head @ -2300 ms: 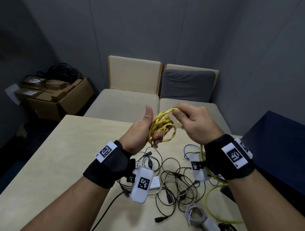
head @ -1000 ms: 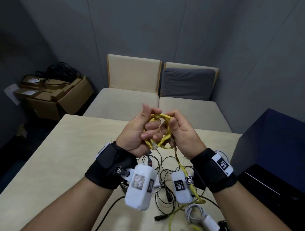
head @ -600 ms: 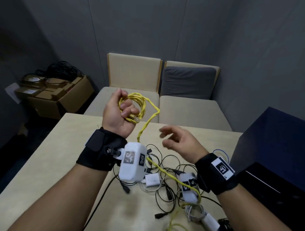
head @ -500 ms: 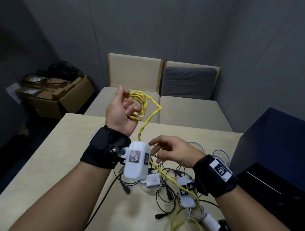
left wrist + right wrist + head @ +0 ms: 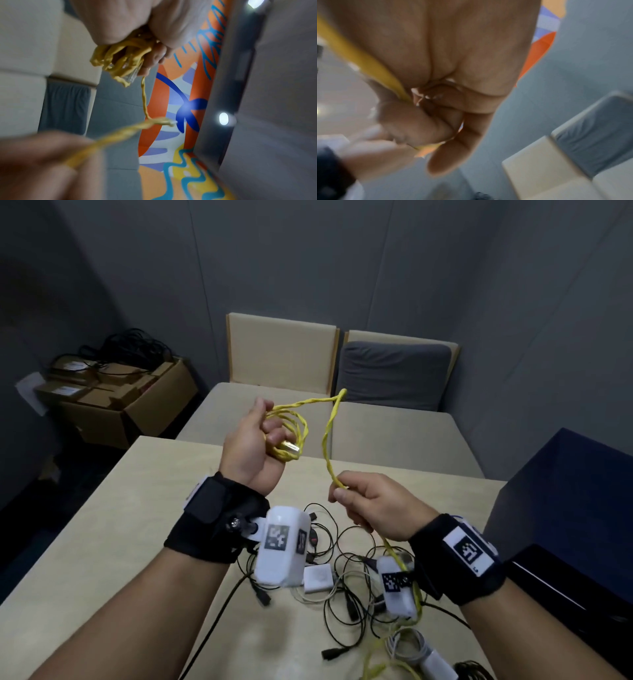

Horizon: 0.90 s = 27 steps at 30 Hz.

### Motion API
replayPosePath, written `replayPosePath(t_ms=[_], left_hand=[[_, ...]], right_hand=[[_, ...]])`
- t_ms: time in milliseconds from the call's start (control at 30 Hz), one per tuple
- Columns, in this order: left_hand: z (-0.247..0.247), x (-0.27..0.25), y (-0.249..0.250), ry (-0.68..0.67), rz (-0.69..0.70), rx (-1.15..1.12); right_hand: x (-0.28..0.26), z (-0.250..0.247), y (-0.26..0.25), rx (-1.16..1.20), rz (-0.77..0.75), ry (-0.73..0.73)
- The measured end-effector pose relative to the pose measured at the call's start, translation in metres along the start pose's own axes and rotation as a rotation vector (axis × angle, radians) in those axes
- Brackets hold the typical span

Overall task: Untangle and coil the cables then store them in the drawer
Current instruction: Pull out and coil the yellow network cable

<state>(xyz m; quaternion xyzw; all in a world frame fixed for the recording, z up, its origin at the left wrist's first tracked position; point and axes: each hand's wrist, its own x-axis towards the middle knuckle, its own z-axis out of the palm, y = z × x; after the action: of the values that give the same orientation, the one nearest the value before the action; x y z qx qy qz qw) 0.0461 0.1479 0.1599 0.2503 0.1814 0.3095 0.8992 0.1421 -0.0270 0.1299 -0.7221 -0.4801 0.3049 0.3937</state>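
Fingers (image 5: 271, 424) of the left hand (image 5: 248, 450) curled round a small coil of yellow Ethernet cable (image 5: 327, 436), with the clear plug (image 5: 290, 447) poking out beside the knuckles, all raised above the far end of the table (image 5: 102, 542). One twisted strand running from the coil up to a sharp kink, then down into the right hand (image 5: 380, 510), pinched there between thumb and forefinger, the remaining fingers loosely folded. Below that grip, the same cable trailing past the wrist to the table's near edge.

Under both wrists, on the tabletop, a tangle of black cables (image 5: 342, 594) around a white adapter (image 5: 318, 577), and a grey coiled cable (image 5: 407, 648) at the near edge. On the floor to the left, an open cardboard box (image 5: 144, 409) packed with smaller boxes, a heap of black cords (image 5: 133, 347) piled on top.

Left wrist view alone: an orange-and-blue mural (image 5: 171, 108) on a wall outside the head camera's frame, plus the coil's bunched loops close up. Right wrist view alone: the palm side of the pinch, cable crossing diagonally beneath the thumb, heavily blurred.
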Motion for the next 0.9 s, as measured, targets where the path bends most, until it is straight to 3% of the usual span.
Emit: replayPosePath(t_ms=[100,167,367,500,567,700,800,900], left_hand=[[0.003,0.000,0.017,-0.053,-0.053,-0.228],[0.006,0.001,0.026,-0.073,0.021,-0.271],[0.014,0.000,0.015,-0.120,0.470,0.025],[0.013,-0.001,0.006,-0.186,0.614,0.164],[0.011,-0.002,0.010,-0.202,0.590,0.179],[0.004,-0.003,0.015,-0.133,0.401,0.307],[0.000,-0.009,0.007,-0.176,0.341,0.657],[-0.005,-0.009,-0.003,-0.207,0.337,1.068]], right_hand=[[0.001,0.002,0.026,-0.251,0.024,0.029],[0.000,0.007,0.035,-0.367,0.047,0.001],[-0.001,0.025,0.006,-0.488,-0.033,-0.159],[-0.003,0.031,-0.020,-0.601,-0.150,-0.223],[-0.004,0.033,-0.026,-0.601,-0.210,-0.240],[-0.003,0.021,-0.027,-0.419,-0.240,-0.195],[-0.002,0.007,-0.020,-0.264,-0.242,-0.003],[-0.002,0.005,-0.014,0.093,-0.277,0.132]])
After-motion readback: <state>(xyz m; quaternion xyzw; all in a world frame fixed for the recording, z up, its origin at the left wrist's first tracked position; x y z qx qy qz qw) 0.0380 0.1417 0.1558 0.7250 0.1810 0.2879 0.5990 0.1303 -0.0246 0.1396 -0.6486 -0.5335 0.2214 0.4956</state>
